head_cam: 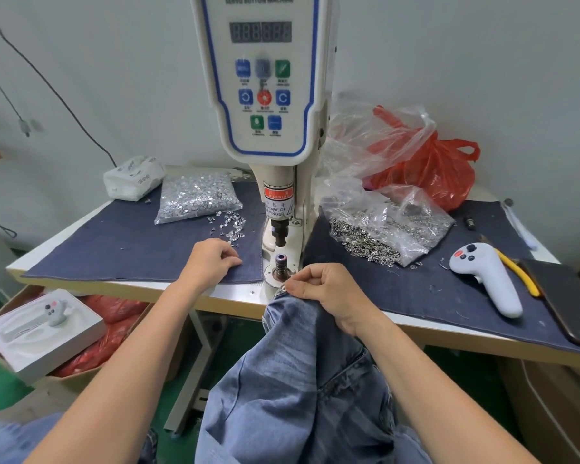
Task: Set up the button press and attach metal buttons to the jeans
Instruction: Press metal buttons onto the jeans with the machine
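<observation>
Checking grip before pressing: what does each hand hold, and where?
Right hand grips the jeans at their top edge. Left hand pinches something too small to tell.

Bright, even light falls from overhead, leaving only soft, faint shadows under the hands [211,259] on the bench [416,321]. The clear plastic bags [379,142] glint with glare. Wide-angle distortion bows the edges, and the machine's control panel [263,72] is blurred.

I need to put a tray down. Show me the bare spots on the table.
Bare dark cloth lies left of the press, in front of the bag of tacks. A smaller patch lies between the loose rings and the white handset. The right rear is crowded with bags.
</observation>
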The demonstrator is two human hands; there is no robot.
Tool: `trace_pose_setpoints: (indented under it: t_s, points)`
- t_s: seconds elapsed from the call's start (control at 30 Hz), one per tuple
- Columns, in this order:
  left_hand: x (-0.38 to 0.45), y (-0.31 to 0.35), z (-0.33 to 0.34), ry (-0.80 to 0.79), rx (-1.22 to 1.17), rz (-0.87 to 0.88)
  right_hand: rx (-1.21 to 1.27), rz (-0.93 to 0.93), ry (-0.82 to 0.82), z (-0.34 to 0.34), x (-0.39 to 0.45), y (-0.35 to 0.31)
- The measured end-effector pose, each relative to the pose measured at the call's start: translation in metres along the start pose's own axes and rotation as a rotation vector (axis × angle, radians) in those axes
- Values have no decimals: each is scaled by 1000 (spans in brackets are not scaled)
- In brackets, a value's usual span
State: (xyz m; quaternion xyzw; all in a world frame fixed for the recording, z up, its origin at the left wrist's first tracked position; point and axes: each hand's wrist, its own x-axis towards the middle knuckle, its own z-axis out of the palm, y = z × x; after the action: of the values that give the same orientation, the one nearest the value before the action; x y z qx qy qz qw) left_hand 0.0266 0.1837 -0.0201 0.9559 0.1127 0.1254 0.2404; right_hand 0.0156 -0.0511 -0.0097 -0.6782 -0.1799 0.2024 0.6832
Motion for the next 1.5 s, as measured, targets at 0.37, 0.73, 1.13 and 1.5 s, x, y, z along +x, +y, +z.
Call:
trace_pose_setpoints:
  t_s: [0.37, 0.73, 1.13, 1.5]
  points:
    - [-12, 6, 7, 190, -165, -6, 14, -2, 8, -1, -4, 0]
    - [-44, 38, -4, 175, -973, -148, 28, -7, 12, 0, -6, 0]
    - [-55, 62, 0, 119, -1014, -63, 28, -15, 16, 1, -7, 1]
    - [-52, 73, 8, 155, -778, -32, 22, -21, 13, 1, -7, 2]
